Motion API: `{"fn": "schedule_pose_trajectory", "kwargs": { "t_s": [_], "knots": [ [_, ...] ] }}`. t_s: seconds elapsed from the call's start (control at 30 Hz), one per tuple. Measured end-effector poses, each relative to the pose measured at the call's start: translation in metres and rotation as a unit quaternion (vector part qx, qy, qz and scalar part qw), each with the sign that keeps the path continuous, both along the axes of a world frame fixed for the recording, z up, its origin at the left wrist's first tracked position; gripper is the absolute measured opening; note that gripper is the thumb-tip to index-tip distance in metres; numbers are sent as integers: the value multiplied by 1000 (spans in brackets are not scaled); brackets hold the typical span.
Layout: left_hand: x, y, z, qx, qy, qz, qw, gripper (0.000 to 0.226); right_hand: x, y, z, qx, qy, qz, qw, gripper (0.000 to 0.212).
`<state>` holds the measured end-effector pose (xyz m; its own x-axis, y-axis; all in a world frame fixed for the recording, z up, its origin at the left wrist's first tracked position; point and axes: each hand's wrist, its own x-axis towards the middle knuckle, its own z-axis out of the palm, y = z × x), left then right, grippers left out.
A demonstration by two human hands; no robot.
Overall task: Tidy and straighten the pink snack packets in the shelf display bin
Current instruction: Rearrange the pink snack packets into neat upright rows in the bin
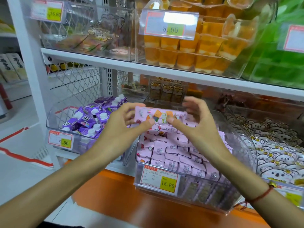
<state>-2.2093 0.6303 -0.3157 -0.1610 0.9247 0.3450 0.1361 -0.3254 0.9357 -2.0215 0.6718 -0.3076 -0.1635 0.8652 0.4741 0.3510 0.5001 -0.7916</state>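
A clear plastic display bin (189,190) on the lower shelf holds several pink snack packets (174,155) in rough rows. Above the bin's back I hold a stack of pink packets (160,116) sideways between both hands. My left hand (126,122) pinches its left end, thumb under and fingers over the top. My right hand (195,122) holds the right end, thumb at the lower edge and fingers curled over the top. The bin's front carries a price tag (159,180) reading 15.80.
A bin of purple cartons (92,119) stands to the left, a bin of white bear-print packets (273,145) to the right. The upper shelf (148,66) holds orange jelly cups (197,51) and green items. An orange ledge (125,191) runs below the bins.
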Motion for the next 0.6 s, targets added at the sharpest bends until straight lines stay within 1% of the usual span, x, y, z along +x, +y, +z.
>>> {"fn": "schedule_pose_trajectory", "kwargs": {
  "t_s": [0.07, 0.1, 0.17, 0.2, 0.27, 0.33, 0.37, 0.43, 0.5, 0.57, 0.6],
  "knots": [
    [2, -2, 2, 57, 55, -3, 997, 31, 0, -3, 2, 117, -139, 20, 983, 64],
    [3, -3, 2, 73, 71, -14, 995, 31, -1, -4, 2, 144, -181, 49, 972, 61],
    [4, -5, 2, 82, 87, -40, 992, 35, -6, -6, 1, 133, -198, 102, 966, 49],
    [3, -4, 1, 79, 90, -45, 992, 38, -8, -5, 0, 132, -191, 105, 967, 44],
    [0, -2, -1, 67, 82, -26, 994, 45, -11, -2, -2, 143, -161, 61, 975, 38],
    [-6, 1, -6, 53, 82, 19, 995, 46, -11, 4, -3, 129, -88, 6, 988, 30],
    [-9, 2, -9, 42, 99, 39, 993, 45, -12, 8, -3, 111, -45, -20, 993, 30],
    [-11, 2, -16, 7, 149, 52, 987, 44, -13, 17, -5, 56, 20, -56, 997, 35],
    [-10, 2, -23, -31, 178, 32, 983, 43, -15, 22, -10, 14, 33, -55, 998, 45],
    [-7, 2, -29, -56, 163, -8, 985, 40, -21, 24, -20, 1, 13, -44, 999, 54],
    [-6, 1, -30, -62, 155, -26, 986, 39, -23, 24, -25, 7, -10, -43, 999, 54]
  ]
}}
